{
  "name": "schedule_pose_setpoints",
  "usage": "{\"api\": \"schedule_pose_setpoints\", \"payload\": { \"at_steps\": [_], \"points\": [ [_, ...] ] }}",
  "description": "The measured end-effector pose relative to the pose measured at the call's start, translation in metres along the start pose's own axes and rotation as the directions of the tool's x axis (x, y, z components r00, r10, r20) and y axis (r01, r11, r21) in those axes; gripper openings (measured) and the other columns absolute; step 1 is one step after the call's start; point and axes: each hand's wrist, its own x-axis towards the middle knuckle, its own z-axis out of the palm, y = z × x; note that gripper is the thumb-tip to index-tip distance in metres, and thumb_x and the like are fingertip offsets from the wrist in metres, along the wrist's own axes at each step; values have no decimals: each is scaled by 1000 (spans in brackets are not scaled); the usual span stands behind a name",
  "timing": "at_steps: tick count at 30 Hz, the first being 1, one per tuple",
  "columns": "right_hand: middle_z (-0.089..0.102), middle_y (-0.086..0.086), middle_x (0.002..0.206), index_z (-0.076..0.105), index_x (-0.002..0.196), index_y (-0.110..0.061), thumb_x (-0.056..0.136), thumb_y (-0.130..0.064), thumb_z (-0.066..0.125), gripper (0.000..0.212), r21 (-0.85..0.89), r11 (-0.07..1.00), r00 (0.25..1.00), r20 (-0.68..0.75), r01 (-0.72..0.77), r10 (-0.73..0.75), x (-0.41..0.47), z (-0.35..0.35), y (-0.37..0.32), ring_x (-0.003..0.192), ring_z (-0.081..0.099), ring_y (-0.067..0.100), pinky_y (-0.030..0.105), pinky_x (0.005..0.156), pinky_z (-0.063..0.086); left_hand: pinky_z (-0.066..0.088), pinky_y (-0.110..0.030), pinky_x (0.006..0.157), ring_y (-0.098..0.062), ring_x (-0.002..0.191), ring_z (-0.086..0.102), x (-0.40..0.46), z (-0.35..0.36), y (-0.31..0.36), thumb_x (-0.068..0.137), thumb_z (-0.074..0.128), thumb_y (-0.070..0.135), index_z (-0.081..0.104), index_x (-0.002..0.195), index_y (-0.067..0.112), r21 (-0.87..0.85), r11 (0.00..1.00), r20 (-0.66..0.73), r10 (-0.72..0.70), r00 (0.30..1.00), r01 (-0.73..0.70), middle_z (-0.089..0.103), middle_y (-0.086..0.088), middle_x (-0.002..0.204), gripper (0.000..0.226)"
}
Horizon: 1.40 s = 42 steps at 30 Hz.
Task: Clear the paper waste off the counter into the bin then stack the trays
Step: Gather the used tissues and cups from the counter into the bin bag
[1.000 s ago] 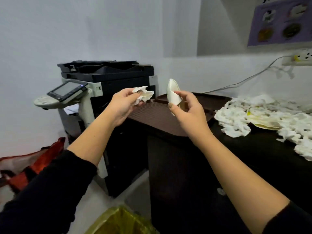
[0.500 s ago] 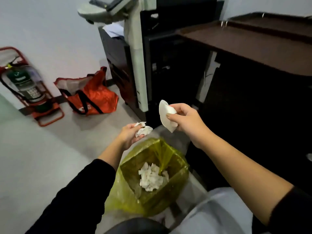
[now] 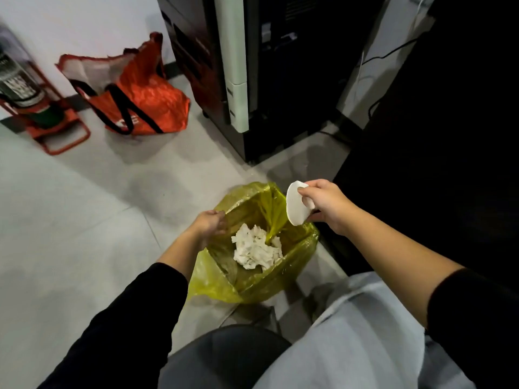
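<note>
Down by the floor, the right hand (image 3: 327, 204) pinches one white paper piece (image 3: 296, 204) above the bin (image 3: 297, 248)'s yellow liner rim. The left hand (image 3: 209, 223) hangs over the bin's near edge, its grip unclear. One crumpled paper heap (image 3: 254, 251) lies inside.

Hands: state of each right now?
Left hand: over the bin liner, palm down, fingers hidden; cannot tell.
Right hand: pinching a white paper piece above the bin.
</note>
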Motion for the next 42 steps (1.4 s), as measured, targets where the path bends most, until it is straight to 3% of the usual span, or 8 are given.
{"api": "schedule_pose_setpoints", "payload": {
  "at_steps": [5, 9, 12, 17, 22, 27, 34, 42],
  "points": [
    [55, 11, 98, 48, 114, -10, 94, -25, 50, 25, 15, 991, 990, -47, -132, 132, 12, 26, 10, 86, 60, 29, 36, 63, 53, 46, -16, 75, -14, 95, 56, -9, -2, -3, 92, 58, 28, 46, 134, 7, 234, 935, 105, 249, 963, -267, 55, -4, 119, 48],
    [62, 15, 107, 53, 117, -4, 95, -23, 49, 29, 182, 959, 975, 95, -216, 201, 15, 59, 18, 84, 64, 28, 36, 67, 55, 35, -22, 103, -8, 121, 43, -20, 27, 4, 75, 77, 30, 39, 140, 20, 478, 529, 437, 549, 712, -701, 46, 4, 133, 76],
    [65, 9, 104, 59, 113, -8, 97, -30, 44, 31, 174, 968, 979, 130, -179, 158, 14, 71, 19, 80, 61, 20, 30, 67, 48, 41, -27, 94, -15, 110, 51, -17, 45, 5, 77, 71, 24, 50, 129, 15, 552, 344, 376, 711, 594, -760, 58, -2, 118, 56],
    [57, 6, 124, 51, 128, -12, 98, -32, 43, 37, -75, 992, 987, 119, -98, 106, 16, 51, 22, 115, 53, 25, 32, 84, 35, 36, -19, 87, -16, 111, 51, -7, 47, 1, 78, 69, 22, 50, 127, 13, 572, 445, 279, 684, 674, -689, 57, -3, 122, 53],
    [57, 7, 108, 55, 124, -10, 96, -24, 48, 32, -232, 971, 998, -28, -60, 55, 16, 21, 34, 91, 53, 19, 28, 78, 43, 35, -31, 106, -25, 131, 39, 14, 33, -15, 77, 74, 23, 29, 144, 13, 729, 464, 263, 488, 832, -503, 40, -9, 144, 81],
    [58, 9, 120, 54, 126, -10, 94, -20, 51, 33, -302, 953, 999, -35, 0, -11, 4, 3, 32, 108, 56, 24, 37, 97, 46, 24, -26, 111, -25, 134, 35, 8, 29, -8, 83, 68, 16, 37, 141, 8, 761, 370, 304, 521, 798, -532, 39, -12, 143, 67],
    [54, 6, 129, 52, 128, -10, 96, -16, 49, 34, -304, 881, 926, 10, 362, -377, -42, -29, -8, 120, 50, 18, 21, 93, 37, 32, -17, 94, -20, 115, 52, -52, 45, 59, 91, 56, 11, 58, 122, 8, 643, 276, 259, 799, 543, -714, 58, -7, 122, 32],
    [54, -1, 126, 51, 130, -16, 94, -14, 51, 37, -406, 634, 662, -88, 658, -744, -129, -107, -65, 116, 51, 9, 13, 93, 36, 42, -12, 87, -3, 96, 54, -159, 107, 139, 86, 55, -4, 64, 104, 7, 403, -56, 205, 978, 31, -914, 58, 5, 101, 23]
  ]
}}
